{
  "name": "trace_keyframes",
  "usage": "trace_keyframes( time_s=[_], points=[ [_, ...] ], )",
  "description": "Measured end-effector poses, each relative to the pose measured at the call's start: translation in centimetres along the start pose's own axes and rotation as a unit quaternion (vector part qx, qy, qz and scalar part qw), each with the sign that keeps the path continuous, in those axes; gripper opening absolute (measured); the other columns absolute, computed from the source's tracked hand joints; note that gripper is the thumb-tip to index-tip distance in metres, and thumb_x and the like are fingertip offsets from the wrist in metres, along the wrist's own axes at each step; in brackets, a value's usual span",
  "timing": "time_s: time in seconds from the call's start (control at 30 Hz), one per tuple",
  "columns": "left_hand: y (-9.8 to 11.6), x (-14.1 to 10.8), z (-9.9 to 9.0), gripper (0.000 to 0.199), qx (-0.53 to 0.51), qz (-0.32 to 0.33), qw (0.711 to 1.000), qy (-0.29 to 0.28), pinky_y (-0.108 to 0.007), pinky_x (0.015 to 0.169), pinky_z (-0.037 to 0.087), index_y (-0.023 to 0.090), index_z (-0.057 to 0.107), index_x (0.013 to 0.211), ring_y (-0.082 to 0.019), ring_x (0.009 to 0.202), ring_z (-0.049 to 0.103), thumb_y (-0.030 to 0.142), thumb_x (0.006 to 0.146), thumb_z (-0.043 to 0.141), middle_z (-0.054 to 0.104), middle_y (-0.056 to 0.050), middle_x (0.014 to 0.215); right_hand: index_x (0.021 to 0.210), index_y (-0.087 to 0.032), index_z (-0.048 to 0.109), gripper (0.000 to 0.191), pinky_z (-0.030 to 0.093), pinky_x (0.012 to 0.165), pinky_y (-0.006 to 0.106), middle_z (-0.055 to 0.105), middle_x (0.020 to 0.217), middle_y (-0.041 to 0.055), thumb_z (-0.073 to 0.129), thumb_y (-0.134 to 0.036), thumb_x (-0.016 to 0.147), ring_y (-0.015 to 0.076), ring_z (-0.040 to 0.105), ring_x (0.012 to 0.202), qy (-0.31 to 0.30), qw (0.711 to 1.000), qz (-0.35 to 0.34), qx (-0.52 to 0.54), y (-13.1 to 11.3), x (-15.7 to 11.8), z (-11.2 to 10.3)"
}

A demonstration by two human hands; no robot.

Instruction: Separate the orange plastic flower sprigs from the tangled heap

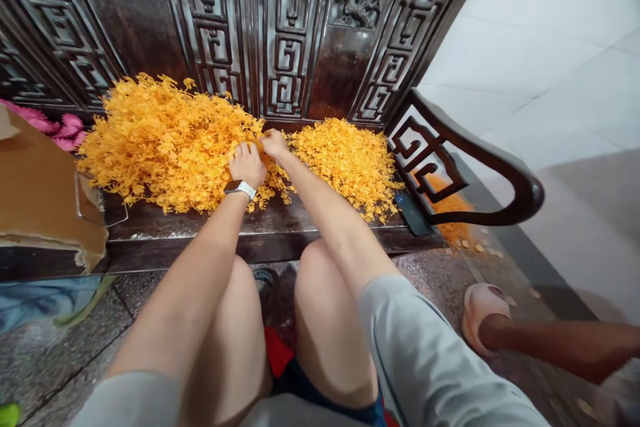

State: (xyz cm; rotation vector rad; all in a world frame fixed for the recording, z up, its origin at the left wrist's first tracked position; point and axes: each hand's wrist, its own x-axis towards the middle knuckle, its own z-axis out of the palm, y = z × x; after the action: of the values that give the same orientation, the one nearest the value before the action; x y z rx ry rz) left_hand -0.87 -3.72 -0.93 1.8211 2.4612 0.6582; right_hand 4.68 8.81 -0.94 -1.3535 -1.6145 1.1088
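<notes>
1. Left hand [247, 165] rests on the big yellow pile [160, 147], with its fingers bent and a bit apart; I cannot tell if they hold a piece.
2. Right hand [275, 145] is just beside it, on the right, with its fingers curled close together at the edge of the pile. The tips are partly hidden, so I cannot tell what they hold.
3. The big yellow pile is lots of tiny, frilly bits. It sits on the dark bench [270, 227], close to the carved back [253, 33] on the far side.
4. Its long way runs left to right, just like the seat. The fat part is on the left, and the thin end points right, by the hands. The little bits stick out all over.
5. The small yellow pile [345, 167] is to the right of the hands. It is long from left to right too, and its right end slants to the near side.
6. A watch [240, 189] with a pale band is on the left wrist.
7. Brown cardboard [45, 187] stands at the left, with pink fluff [70, 133] on its far side.
8. A dark flat thing [414, 213] lies by the curvy armrest [527, 190] at the right.
9. Another person's pink shoe [475, 320] is on the floor at the right.
</notes>
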Motion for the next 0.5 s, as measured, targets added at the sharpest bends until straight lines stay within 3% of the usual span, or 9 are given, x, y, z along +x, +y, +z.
trace_keyframes(
  time_s=[0.07, 0.17, 0.23, 0.33, 0.43, 0.5],
  points=[
    [-0.8, 0.1, 0.9, 0.055, 0.016, -0.019, 1.000, -0.012, -0.056, 0.115, 0.045, 0.006, 0.051, 0.152, -0.043, 0.152, 0.043, 0.026, 0.100, 0.045, 0.036, -0.029, 0.170, 0.101, -0.009, 0.072, 0.017, 0.051, 0.098, 0.034, 0.075, 0.104, 0.0099, 0.066, -0.013, 0.085, 0.0199, 0.067, 0.097, -0.001, 1.000, 0.010, 0.021, 0.7, 0.2, 0.9],
    [-2.1, 0.6, 2.0, 0.070, 0.033, -0.025, 0.999, -0.014, -0.056, 0.119, 0.043, 0.002, 0.031, 0.166, -0.043, 0.159, 0.032, 0.041, 0.107, 0.035, 0.022, -0.027, 0.177, 0.097, -0.011, 0.072, 0.016, 0.052, 0.094, 0.026, 0.075, 0.104, 0.0062, 0.058, -0.013, 0.089, 0.0150, 0.067, 0.096, -0.004, 0.998, -0.005, 0.057, 1.5, 0.2, 0.3],
    [-2.6, 0.8, 2.4, 0.078, 0.020, -0.029, 0.999, -0.019, -0.058, 0.117, 0.045, 0.000, 0.021, 0.170, -0.046, 0.157, 0.036, 0.048, 0.108, 0.031, 0.025, -0.029, 0.175, 0.098, -0.012, 0.070, 0.016, 0.050, 0.094, 0.023, 0.074, 0.105, 0.0040, 0.056, -0.013, 0.091, 0.0128, 0.065, 0.098, 0.005, 0.997, -0.015, 0.080, 1.5, 0.7, -0.9],
    [-2.8, 0.6, 2.5, 0.078, -0.002, -0.027, 0.999, -0.028, -0.062, 0.114, 0.047, 0.004, 0.025, 0.170, -0.048, 0.148, 0.047, 0.050, 0.108, 0.033, 0.040, -0.031, 0.167, 0.100, -0.013, 0.067, 0.013, 0.049, 0.092, 0.024, 0.071, 0.101, 0.0029, 0.057, -0.015, 0.092, 0.0130, 0.063, 0.094, 0.013, 0.995, -0.003, 0.096, 1.2, 1.7, -2.1],
    [-2.7, 0.1, 2.4, 0.078, 0.006, -0.026, 0.999, -0.032, -0.062, 0.116, 0.045, 0.004, 0.029, 0.169, -0.049, 0.149, 0.045, 0.049, 0.106, 0.037, 0.042, -0.032, 0.165, 0.099, -0.014, 0.066, 0.014, 0.049, 0.087, 0.026, 0.068, 0.088, 0.0001, 0.068, -0.014, 0.084, 0.0142, 0.060, 0.084, -0.009, 0.996, 0.017, 0.087, 0.8, 2.2, -1.5],
    [-3.0, -0.2, 2.3, 0.082, 0.010, -0.032, 0.998, -0.046, -0.062, 0.117, 0.044, 0.003, 0.023, 0.171, -0.050, 0.152, 0.042, 0.050, 0.106, 0.039, 0.040, -0.033, 0.166, 0.091, -0.014, 0.066, 0.016, 0.047, 0.082, 0.026, 0.063, 0.078, -0.0025, 0.073, -0.009, 0.077, 0.0139, 0.056, 0.077, -0.031, 0.996, 0.023, 0.086, 0.8, 2.2, -0.5]
  ],
)
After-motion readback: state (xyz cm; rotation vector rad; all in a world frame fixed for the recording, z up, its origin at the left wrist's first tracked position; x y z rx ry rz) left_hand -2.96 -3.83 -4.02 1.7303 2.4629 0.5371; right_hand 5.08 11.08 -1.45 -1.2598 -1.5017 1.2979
